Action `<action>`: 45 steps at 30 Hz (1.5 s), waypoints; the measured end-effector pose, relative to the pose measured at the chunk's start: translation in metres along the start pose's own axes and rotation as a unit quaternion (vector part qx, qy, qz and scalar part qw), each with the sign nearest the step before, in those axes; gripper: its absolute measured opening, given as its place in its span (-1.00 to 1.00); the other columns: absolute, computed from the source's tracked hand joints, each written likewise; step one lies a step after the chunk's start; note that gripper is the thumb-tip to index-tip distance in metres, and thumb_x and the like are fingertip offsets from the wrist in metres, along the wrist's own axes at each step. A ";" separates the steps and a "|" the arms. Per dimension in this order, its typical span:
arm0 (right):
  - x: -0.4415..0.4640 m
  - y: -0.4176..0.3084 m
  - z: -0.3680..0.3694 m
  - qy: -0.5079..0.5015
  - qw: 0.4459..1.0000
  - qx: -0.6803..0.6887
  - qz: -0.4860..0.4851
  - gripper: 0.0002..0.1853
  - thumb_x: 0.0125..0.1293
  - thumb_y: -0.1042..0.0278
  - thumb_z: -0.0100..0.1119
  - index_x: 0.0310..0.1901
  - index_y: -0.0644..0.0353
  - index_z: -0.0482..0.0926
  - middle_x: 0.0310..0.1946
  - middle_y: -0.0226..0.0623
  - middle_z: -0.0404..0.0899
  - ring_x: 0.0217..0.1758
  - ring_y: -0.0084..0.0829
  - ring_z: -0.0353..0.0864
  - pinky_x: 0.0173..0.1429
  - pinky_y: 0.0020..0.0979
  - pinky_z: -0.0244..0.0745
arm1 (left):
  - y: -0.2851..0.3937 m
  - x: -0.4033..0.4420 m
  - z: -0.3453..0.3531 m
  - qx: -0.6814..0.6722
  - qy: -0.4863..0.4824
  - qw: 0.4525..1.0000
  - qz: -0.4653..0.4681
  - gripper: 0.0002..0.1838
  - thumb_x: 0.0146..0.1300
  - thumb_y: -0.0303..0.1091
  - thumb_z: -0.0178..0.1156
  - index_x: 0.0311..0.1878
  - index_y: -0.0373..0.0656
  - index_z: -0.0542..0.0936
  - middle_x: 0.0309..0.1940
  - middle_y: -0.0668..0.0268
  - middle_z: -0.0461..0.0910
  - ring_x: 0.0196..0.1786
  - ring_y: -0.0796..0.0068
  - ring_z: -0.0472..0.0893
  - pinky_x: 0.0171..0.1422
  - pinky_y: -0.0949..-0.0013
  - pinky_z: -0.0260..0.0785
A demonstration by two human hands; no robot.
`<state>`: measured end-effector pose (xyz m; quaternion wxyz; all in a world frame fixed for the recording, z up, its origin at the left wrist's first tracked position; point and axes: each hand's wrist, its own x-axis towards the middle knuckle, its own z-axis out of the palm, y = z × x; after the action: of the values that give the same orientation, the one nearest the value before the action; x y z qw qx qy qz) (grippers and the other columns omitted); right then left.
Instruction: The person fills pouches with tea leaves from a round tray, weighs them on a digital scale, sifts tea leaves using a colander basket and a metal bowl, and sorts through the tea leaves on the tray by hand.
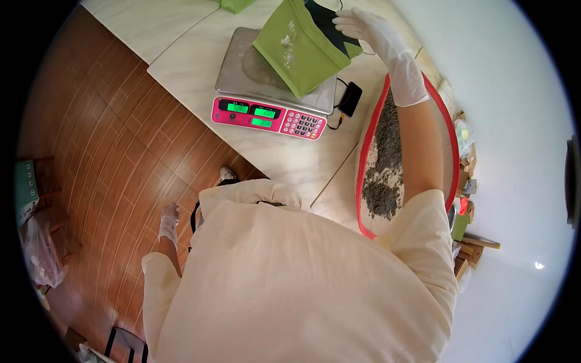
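Two gloved hands (360, 27) (170, 216); one scale (261, 89); three lit readouts (264, 112); one green bag (302, 51) on scale; one red-rimmed container (362, 175).

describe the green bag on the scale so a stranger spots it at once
On the pale table stands a scale with a pink front panel. A tilted green bag rests on it, the gloved right hand at its top. Unlike the green item at the picture's top edge, this bag is on the scale and shows a whitish patch.

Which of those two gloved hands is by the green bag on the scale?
The right hand, raised beside the top of the green bag. The left hand is away from the scale, low over the wooden floor.
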<state>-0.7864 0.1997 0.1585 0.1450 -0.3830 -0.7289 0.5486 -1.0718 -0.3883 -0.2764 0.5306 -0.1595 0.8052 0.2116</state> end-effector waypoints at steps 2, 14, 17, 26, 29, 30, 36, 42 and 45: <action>-0.007 0.001 0.002 0.009 0.999 -0.022 -0.047 -0.51 0.48 0.14 -0.30 0.14 0.42 0.40 0.07 -0.02 0.51 0.11 -0.27 0.53 0.29 -0.39 0.34 | -0.003 0.002 -0.003 0.009 0.003 1.000 -0.009 -0.68 0.20 -0.10 -0.06 -0.26 -0.11 0.56 -0.78 0.30 0.35 -0.83 0.47 0.26 -0.74 0.34 0.07; -0.273 0.302 -0.052 0.488 0.736 -0.402 0.243 -0.69 0.27 0.30 -0.03 -0.03 0.17 0.60 -0.06 -0.06 0.58 0.03 -0.11 0.55 0.13 -0.22 0.43 | -0.019 0.016 0.006 0.049 -0.001 0.998 -0.051 -0.65 0.25 0.01 -0.06 -0.25 -0.04 0.55 -0.80 0.38 0.27 -0.85 0.53 0.21 -0.77 0.42 0.00; -0.402 0.405 -0.039 0.469 0.695 -0.288 0.462 -0.66 0.18 0.36 -0.01 -0.02 0.15 0.60 -0.10 -0.03 0.60 0.00 -0.10 0.57 0.12 -0.24 0.43 | -0.003 0.011 0.009 0.091 -0.066 0.993 0.022 -0.62 0.27 0.03 -0.07 -0.19 -0.06 0.55 -0.80 0.39 0.26 -0.84 0.54 0.21 -0.77 0.44 -0.02; -0.465 0.423 0.051 0.463 0.723 -0.172 0.483 -0.50 0.12 0.10 0.18 0.06 0.21 0.53 -0.09 -0.05 0.57 0.00 -0.12 0.56 0.09 -0.24 0.45 | 0.142 -0.038 0.050 0.323 0.021 0.944 0.056 -0.61 0.34 -0.03 -0.16 -0.09 -0.03 0.57 -0.76 0.43 0.30 -0.80 0.61 0.19 -0.74 0.46 -0.02; -0.434 0.412 0.056 0.454 0.747 -0.211 0.437 -0.38 0.06 -0.05 0.26 0.09 0.19 0.50 -0.04 -0.07 0.50 0.02 -0.11 0.52 0.08 -0.21 0.46 | 0.180 -0.102 0.089 0.285 -0.003 0.953 0.104 -0.60 0.33 -0.02 -0.12 -0.05 -0.04 0.58 -0.75 0.42 0.31 -0.80 0.61 0.23 -0.73 0.47 0.00; -0.424 0.407 0.054 0.443 0.766 -0.222 0.409 -0.32 0.02 -0.12 0.30 0.10 0.18 0.49 -0.01 -0.08 0.48 0.03 -0.10 0.51 0.08 -0.20 0.45 | 0.187 -0.121 0.104 0.296 0.000 0.946 0.135 -0.59 0.33 -0.01 -0.11 -0.02 -0.04 0.58 -0.75 0.42 0.31 -0.80 0.60 0.23 -0.73 0.47 0.02; -0.395 0.419 0.057 0.411 0.793 -0.280 0.352 -0.66 0.20 0.24 0.15 0.01 0.08 0.56 -0.12 -0.14 0.52 -0.09 -0.12 0.55 -0.05 -0.21 0.50 | 0.173 -0.147 0.144 0.344 -0.037 0.906 0.245 -0.55 0.35 0.05 -0.09 0.00 -0.06 0.59 -0.74 0.39 0.35 -0.78 0.57 0.29 -0.72 0.43 0.11; -0.410 0.401 0.035 0.555 0.752 -0.023 0.356 -0.76 0.19 0.50 0.13 -0.11 0.18 0.65 -0.22 -0.21 0.64 -0.25 -0.36 0.64 -0.12 -0.41 0.55 | 0.159 -0.155 0.133 0.383 0.023 0.895 0.229 -0.55 0.34 0.02 -0.10 -0.03 -0.12 0.59 -0.72 0.33 0.41 -0.77 0.53 0.34 -0.72 0.42 0.15; -0.425 0.400 0.018 0.575 0.682 0.338 0.299 -0.76 0.24 0.52 0.15 -0.05 0.26 0.61 -0.17 -0.33 0.61 -0.20 -0.59 0.55 -0.07 -0.56 0.55 | 0.165 -0.152 0.117 0.368 0.024 0.908 0.197 -0.56 0.31 -0.03 -0.09 -0.01 -0.15 0.56 -0.71 0.30 0.44 -0.76 0.48 0.38 -0.69 0.39 0.20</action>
<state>-0.3562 -0.0755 -0.1234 0.4833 -0.7461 -0.1137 0.4437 -1.0000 -0.1822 -0.1485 0.4796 0.2040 0.8534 -0.0029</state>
